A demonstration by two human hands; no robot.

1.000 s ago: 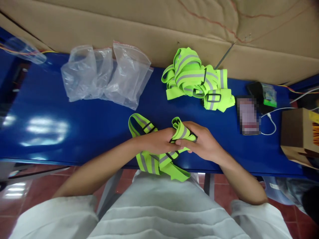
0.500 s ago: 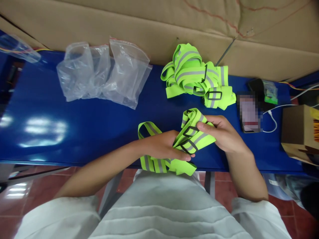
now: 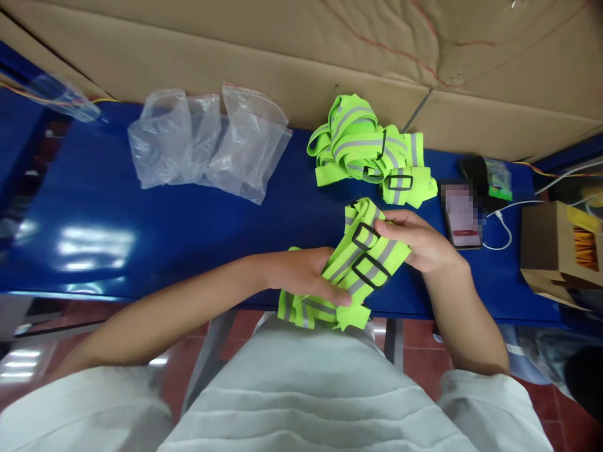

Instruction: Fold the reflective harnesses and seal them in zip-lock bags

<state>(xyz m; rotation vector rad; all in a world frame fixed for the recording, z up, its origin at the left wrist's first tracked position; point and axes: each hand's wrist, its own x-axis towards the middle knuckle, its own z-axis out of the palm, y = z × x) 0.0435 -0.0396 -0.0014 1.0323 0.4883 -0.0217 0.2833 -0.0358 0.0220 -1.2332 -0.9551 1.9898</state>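
A folded bundle of neon yellow-green reflective strap (image 3: 343, 258), with grey stripes and black buckles (image 3: 371, 270), is between my two hands above the table's front edge. My left hand (image 3: 308, 274) is closed around its lower left part, thumb and fingers pressing on the layers. On the upper right side, my right hand (image 3: 417, 237) pinches the folds near the smaller buckle. Loose ends of strap (image 3: 306, 311) hang below my left hand over the table edge. Behind them on the table lies a heap of the same strap (image 3: 358, 141) with black buckles.
Clear zip bags (image 3: 245, 144) lie at the back left of the blue table (image 3: 198, 226). A phone (image 3: 461, 216) with a white cable lies right of the strap heap. A cardboard box (image 3: 556, 245) stands at the far right, and a brown padded panel (image 3: 211, 56) runs along the back.
The bundle has turned and spread, so both buckles now face up more plainly. My left fingers have shifted lower on it, and the loose strap beside that hand has drawn in.
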